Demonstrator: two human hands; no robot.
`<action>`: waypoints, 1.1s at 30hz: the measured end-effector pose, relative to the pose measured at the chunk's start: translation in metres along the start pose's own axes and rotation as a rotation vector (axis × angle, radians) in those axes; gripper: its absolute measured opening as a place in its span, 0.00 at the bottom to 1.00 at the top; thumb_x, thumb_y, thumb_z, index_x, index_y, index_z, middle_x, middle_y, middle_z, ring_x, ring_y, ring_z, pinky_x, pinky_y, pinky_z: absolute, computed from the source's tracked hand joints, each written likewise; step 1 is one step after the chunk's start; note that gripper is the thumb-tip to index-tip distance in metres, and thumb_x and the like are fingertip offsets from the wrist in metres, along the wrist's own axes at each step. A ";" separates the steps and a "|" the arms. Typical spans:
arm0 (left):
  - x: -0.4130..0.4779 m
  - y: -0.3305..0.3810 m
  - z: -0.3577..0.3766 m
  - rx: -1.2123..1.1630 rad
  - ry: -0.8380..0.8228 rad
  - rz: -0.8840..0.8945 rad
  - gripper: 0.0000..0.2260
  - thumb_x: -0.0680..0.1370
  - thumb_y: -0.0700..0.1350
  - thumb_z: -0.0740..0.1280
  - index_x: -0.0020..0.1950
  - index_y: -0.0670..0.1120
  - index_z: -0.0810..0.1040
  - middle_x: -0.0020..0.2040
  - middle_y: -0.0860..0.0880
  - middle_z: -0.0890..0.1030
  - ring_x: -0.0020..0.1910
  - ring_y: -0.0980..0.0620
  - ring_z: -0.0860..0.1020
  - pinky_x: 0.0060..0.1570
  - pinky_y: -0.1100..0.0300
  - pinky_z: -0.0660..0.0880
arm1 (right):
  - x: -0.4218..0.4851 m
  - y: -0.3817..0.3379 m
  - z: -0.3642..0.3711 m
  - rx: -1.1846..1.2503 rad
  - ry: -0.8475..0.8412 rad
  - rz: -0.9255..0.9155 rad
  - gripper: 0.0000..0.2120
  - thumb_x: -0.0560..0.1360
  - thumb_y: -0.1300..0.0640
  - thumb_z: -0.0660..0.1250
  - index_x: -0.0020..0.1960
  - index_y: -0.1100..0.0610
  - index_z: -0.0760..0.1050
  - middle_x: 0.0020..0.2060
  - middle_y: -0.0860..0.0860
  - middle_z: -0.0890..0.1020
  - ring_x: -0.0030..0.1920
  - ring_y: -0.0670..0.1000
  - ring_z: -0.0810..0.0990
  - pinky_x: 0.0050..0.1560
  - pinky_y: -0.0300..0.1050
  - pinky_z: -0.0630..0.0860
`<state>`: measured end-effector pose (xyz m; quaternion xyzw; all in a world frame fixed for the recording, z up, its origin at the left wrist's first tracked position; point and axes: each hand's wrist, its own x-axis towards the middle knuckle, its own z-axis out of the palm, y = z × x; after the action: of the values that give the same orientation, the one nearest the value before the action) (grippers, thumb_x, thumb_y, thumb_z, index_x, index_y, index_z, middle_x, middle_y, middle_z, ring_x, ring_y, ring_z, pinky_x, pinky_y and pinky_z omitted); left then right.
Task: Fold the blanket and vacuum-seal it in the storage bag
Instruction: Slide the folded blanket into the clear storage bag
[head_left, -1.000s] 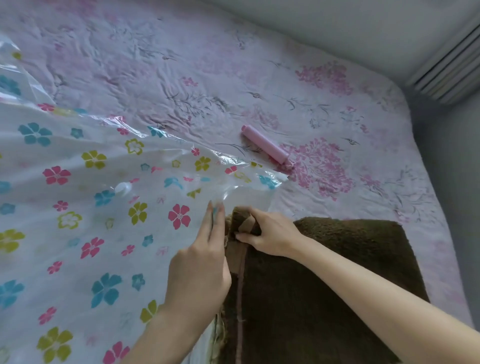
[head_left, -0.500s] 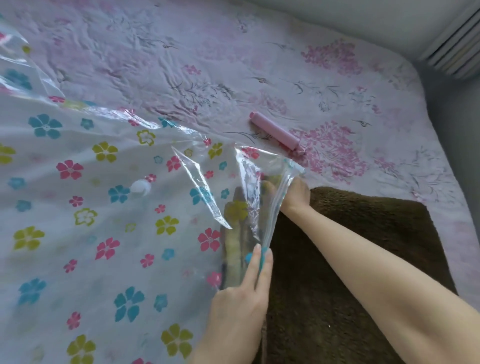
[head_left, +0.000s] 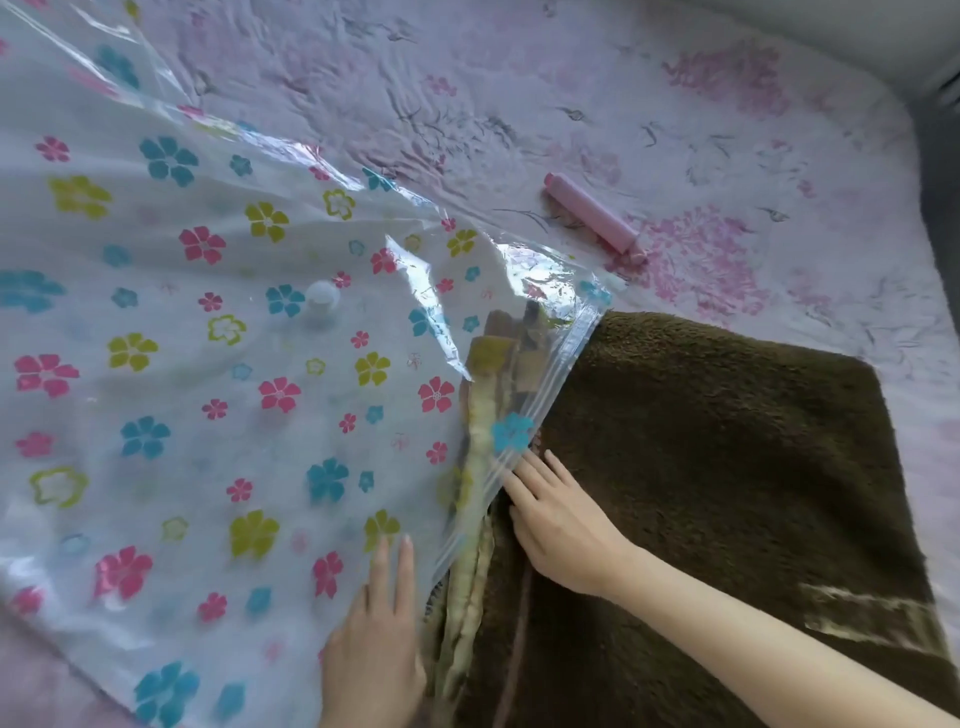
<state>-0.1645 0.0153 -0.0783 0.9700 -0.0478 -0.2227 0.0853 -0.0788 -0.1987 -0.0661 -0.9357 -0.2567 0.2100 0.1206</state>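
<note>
A folded brown blanket (head_left: 727, 467) is lying on the bed (head_left: 519, 104), with its left edge sitting just inside the open mouth of a clear storage bag (head_left: 208, 364) printed with coloured flowers. Most of the blanket is lying outside the bag, to the right. The bag is spreading flat across the left part of the bed, and its top layer is lifting over the blanket's edge near the far corner. A round white valve (head_left: 322, 299) is showing on the bag's upper side.

The left hand (head_left: 376, 644) is resting on the bag beside its opening, fingers (head_left: 402, 566) straight and close together, holding nothing. The right hand (head_left: 561, 525) is lying on the blanket just beside the bag's zip edge, fingers (head_left: 524, 470) straight and slightly spread, their tips touching that edge; it is gripping nothing.

A pink tube (head_left: 595, 221) is lying on the bed's flowered cover beyond the bag's far corner, apart from both bag and blanket.
</note>
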 end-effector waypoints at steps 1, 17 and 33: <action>-0.008 -0.005 0.008 0.006 0.002 -0.037 0.48 0.42 0.39 0.76 0.64 0.38 0.78 0.60 0.38 0.79 0.31 0.44 0.80 0.16 0.59 0.69 | -0.009 -0.008 0.002 0.010 -0.026 -0.092 0.30 0.78 0.55 0.55 0.78 0.51 0.49 0.78 0.51 0.51 0.78 0.52 0.43 0.75 0.60 0.42; -0.080 -0.031 0.010 -0.378 0.374 -0.543 0.15 0.83 0.44 0.54 0.67 0.45 0.72 0.56 0.47 0.79 0.51 0.47 0.76 0.43 0.59 0.66 | 0.014 -0.109 0.047 -0.736 -0.617 -0.543 0.37 0.66 0.44 0.75 0.66 0.60 0.65 0.59 0.57 0.74 0.58 0.56 0.75 0.52 0.47 0.63; -0.079 -0.038 0.049 -0.282 0.215 -0.581 0.10 0.83 0.46 0.49 0.47 0.46 0.66 0.45 0.48 0.78 0.37 0.48 0.72 0.38 0.57 0.66 | 0.021 -0.113 0.059 -0.963 -0.801 -0.479 0.57 0.53 0.28 0.74 0.73 0.54 0.61 0.71 0.53 0.67 0.69 0.60 0.67 0.69 0.57 0.65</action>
<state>-0.2553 0.0554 -0.0953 0.9395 0.2713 -0.1388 0.1562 -0.1380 -0.0852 -0.0876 -0.6519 -0.5471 0.3706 -0.3719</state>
